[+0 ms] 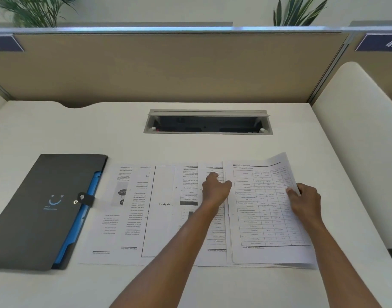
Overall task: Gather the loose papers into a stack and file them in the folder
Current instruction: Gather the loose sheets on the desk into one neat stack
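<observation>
While the loose papers (159, 210) lie fanned in an overlapping row across the near half of the white desk (124, 134), only the rightmost few are partly gathered. Top sheet there is a printed table page (266, 207), its far right corner lifted off the pile and curling up. Right hand (306, 201) pinches that sheet's right edge, thumb on top, fingers behind the paper. Left hand (216, 190) rests on the next sheets over, just left of the table page, fingers curled loosely and pressing down on the paper; not gripping anything as far as I can tell. Both forearms come in from the bottom edge.

Further left: a page with a boxed "Analysis" heading (164, 204), then several text pages, the last of which touch or slip under the folder's right edge.

Dark grey folder (41, 210) lies flat at the left of the desk, closed, snap tab (85, 199) fastened, blue inner dividers showing along its right side, pale smiley logo on the cover.

Behind the papers, an open cable tray (208, 123) is recessed in the desk. Tan partition panel (168, 67) at the back, plants (297, 11) above it, white chair back (357, 130) at right.
</observation>
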A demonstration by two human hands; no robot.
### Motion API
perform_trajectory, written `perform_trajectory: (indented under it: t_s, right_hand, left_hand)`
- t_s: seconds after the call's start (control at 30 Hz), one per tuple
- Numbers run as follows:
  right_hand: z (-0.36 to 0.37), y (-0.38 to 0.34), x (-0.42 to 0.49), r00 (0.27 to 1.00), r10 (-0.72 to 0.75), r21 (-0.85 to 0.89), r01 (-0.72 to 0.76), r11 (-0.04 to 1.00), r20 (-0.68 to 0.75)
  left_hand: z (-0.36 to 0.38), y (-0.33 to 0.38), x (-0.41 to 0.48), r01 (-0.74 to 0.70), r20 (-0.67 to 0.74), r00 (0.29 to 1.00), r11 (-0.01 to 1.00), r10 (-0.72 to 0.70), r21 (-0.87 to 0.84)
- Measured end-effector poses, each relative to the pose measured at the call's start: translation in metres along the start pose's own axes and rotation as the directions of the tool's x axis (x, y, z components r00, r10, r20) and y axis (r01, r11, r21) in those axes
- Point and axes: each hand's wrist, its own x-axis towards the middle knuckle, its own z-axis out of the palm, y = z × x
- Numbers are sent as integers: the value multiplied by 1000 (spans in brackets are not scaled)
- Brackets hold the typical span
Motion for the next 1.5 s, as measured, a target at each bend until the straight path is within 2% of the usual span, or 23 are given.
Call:
perform_trajectory:
  t_s: [0.1, 0.2, 0.37, 0.5, 0.6, 0.7, 0.83, 1.07, 1.17, 1.23, 1.37, 1.5]
  right_hand:
    - [1, 1, 1, 1000, -4, -8, 4, 1000, 4]
    - [1, 2, 0, 1000, -13, -9, 13, 1000, -5]
    - [2, 3, -3, 1000, -5, 31, 4, 1000, 27]
    - [-8, 0, -8, 999, 6, 159, 0, 987, -38]
    - [-22, 1, -5, 996, 13, 172, 1, 985, -83]
    - [-33, -6, -2, 997, 72, 249, -70, 966, 2]
    - [-36, -17, -7, 991, 24, 363, -72, 929, 135]
    - [-16, -26, -16, 996, 49, 501, -77, 862, 70]
    - [-19, -25, -14, 993, -8, 487, -51, 872, 118]
    - [-26, -19, -10, 976, -51, 474, -57, 879, 213]
    - [-35, -11, -4, 921, -46, 397, -120, 910, 386]
    - [-37, -12, -4, 911, -62, 365, -100, 926, 407]
  left_hand:
    - [4, 2, 3, 17, 35, 999, 999, -16, -27]
    - [13, 1, 5, -15, 37, 999, 1000, 15, 18]
    - [25, 1, 1, -134, 96, 988, 985, 124, 109]
    - [25, -1, 1, -205, 90, 975, 979, 203, 12]
    - [21, 1, -2, -233, 122, 962, 966, 246, -108]
    - [18, 3, -7, -237, 150, 952, 952, 268, -196]
    - [15, 7, -10, -217, 177, 942, 920, 285, -325]
    - [19, -3, -13, -149, 176, 955, 898, 240, -413]
    - [18, -5, -13, -157, 161, 957, 898, 241, -411]
    - [17, -5, -13, -169, 152, 957, 900, 248, -402]
    - [15, -4, -13, -184, 139, 957, 902, 255, -390]
    - [15, 0, -16, -213, 126, 951, 896, 281, -390]
